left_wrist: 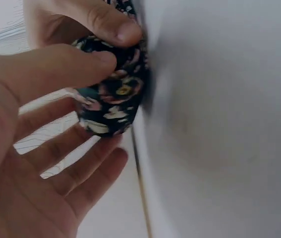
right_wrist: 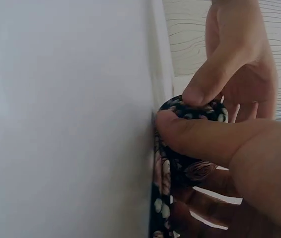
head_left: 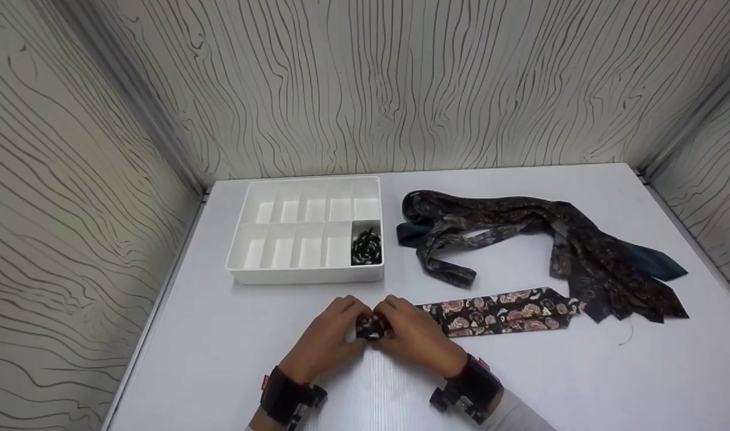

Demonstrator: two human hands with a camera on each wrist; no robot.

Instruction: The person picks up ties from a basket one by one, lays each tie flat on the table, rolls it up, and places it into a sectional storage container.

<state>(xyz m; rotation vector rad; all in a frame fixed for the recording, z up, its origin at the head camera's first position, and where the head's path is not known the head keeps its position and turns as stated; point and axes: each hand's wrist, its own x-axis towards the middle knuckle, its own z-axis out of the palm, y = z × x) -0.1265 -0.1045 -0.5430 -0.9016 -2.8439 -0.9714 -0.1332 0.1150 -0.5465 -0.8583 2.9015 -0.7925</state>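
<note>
A dark necktie with pink roses (head_left: pixel 502 312) lies on the white table, its near end wound into a roll (head_left: pixel 370 328). My left hand (head_left: pixel 326 340) grips the roll from the left, thumb across it. From the other side my right hand (head_left: pixel 417 336) pinches the same roll, where the flat length runs off to the right. In the left wrist view the floral roll (left_wrist: pixel 113 101) stands on its edge at the table surface. Both thumbs press on the roll (right_wrist: pixel 197 171) in the right wrist view, and the fingers behind it are partly hidden.
Behind my hands stands a white divided box (head_left: pixel 305 276); a rolled dark patterned tie (head_left: pixel 366 246) fills its front right compartment. Several dark neckties (head_left: pixel 520 209) lie heaped at the back right, with a teal tie end (head_left: pixel 658 261) sticking out. Wood-patterned panels (head_left: pixel 401 90) border the table.
</note>
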